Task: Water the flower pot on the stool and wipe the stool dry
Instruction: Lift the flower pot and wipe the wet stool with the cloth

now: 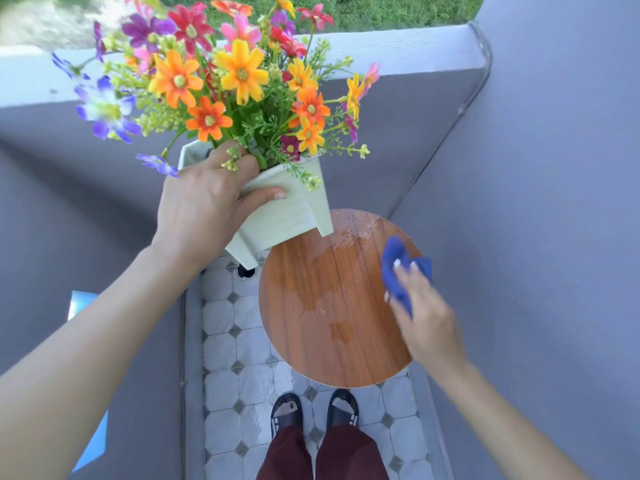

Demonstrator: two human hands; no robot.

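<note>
My left hand (204, 206) grips the rim of a pale green flower pot (287, 216) full of bright orange, yellow, pink and purple flowers (225, 81). The pot is tilted and held up in the air, left of and above the stool. The round wooden stool top (325, 323) shows wet patches and a puddle near its far edge. My right hand (426, 320) holds a bunched blue cloth (398, 265) at the stool's right edge, pressed on or just over the wood.
Grey walls close in on the left, right and far side, with a ledge (398, 53) behind the flowers. The tiled floor (235, 386) looks wet. My feet in dark sandals (287, 414) stand just before the stool. A blue object (79, 299) sits at the left.
</note>
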